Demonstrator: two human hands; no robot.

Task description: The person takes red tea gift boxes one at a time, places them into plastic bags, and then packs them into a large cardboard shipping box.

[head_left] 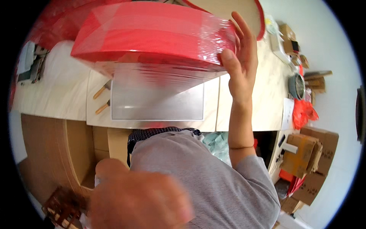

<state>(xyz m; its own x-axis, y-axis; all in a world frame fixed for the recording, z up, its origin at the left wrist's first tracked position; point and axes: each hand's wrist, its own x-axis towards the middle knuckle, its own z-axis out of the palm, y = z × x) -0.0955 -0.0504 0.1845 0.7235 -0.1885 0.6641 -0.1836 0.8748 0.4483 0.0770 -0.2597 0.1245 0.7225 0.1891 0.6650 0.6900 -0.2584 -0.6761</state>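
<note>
You're seemingly steadying the film-wrapped red box [148, 32], right hand [244, 65] clamped on it; next, keep hold, left hand [141, 198] too blurred to tell.

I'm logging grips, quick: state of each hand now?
Left hand: blurred near the camera; open or closed, can't tell.
Right hand: holding the film-wrapped red bundle at its right end.

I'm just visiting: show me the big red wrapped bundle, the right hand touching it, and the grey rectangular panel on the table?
Red wrapped bundle [146, 40]: head view, on its red side.
Right hand [246, 59]: head view, mid-hand.
Grey rectangular panel [158, 108]: head view, bare near part.
</note>
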